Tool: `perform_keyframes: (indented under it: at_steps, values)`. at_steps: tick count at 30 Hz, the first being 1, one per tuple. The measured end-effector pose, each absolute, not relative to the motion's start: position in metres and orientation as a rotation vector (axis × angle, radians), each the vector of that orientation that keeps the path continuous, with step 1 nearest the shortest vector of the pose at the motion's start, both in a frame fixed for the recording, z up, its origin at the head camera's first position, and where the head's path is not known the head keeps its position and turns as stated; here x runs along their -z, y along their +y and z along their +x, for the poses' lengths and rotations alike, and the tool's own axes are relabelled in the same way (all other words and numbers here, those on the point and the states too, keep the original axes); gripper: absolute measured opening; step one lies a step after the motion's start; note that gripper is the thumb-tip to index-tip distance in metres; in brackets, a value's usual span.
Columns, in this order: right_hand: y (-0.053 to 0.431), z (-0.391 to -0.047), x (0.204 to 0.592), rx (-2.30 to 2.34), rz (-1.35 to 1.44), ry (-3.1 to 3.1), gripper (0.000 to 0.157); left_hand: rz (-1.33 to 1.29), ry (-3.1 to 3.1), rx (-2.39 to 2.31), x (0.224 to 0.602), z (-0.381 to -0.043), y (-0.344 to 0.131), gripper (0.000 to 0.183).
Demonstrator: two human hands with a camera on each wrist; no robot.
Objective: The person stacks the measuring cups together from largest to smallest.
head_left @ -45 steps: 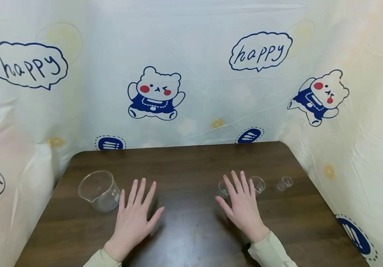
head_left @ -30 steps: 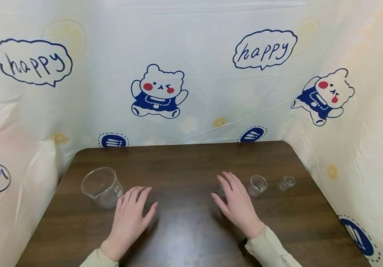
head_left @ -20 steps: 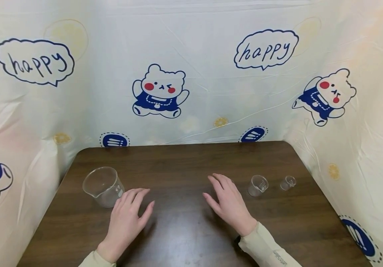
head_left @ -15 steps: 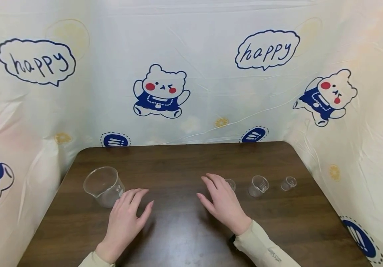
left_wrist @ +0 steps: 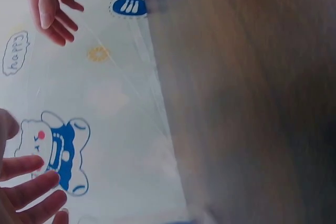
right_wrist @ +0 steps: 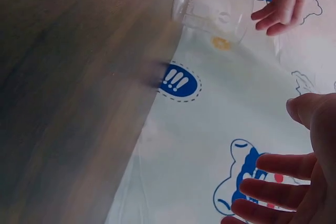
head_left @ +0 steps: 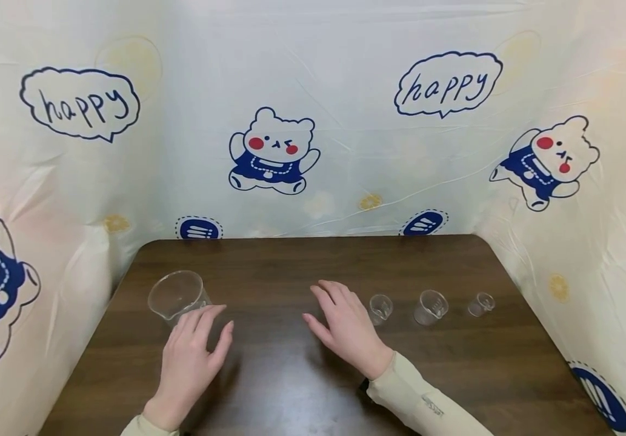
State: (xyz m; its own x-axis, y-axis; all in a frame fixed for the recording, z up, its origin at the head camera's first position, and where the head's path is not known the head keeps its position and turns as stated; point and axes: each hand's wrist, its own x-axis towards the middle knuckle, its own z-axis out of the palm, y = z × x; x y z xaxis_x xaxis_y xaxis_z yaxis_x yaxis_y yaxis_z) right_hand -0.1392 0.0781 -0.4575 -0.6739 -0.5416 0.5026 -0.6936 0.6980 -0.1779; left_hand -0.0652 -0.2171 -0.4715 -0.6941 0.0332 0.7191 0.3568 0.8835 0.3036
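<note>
My left hand (head_left: 189, 351) hovers with relaxed fingers in front of the large glass beaker (head_left: 177, 293), overlapping its lower part in the head view. It holds nothing. Around the middle of the table my right hand (head_left: 348, 327) is held up, fingers loosely bent and thumb apart, also holding nothing. Just to its right stands a small beaker (head_left: 380, 309), partly behind the hand. Further right come a somewhat bigger beaker (head_left: 430, 307) and the smallest beaker (head_left: 480, 304). All are clear glass. In the right wrist view the large beaker (right_wrist: 212, 11) appears near the left hand (right_wrist: 283, 1).
The brown wooden table (head_left: 280, 266) has rounded far corners. A pale curtain (head_left: 345, 72) printed with bears and "happy" bubbles surrounds it at the back and on both sides.
My right hand has moved left, uncovering the small beaker it was in front of. My left hand has drawn slightly left and its fingers have relaxed from spread. The head view has shifted a little.
</note>
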Motion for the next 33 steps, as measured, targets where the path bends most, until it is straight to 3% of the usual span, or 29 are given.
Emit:
perform_keyframes:
  at_steps: [33]
  values:
    - [0.001, -0.158, 0.461, -0.330, 1.106, -2.512, 0.049, 0.143, -2.176, 0.456, 0.452, -0.061, -0.297, 0.028]
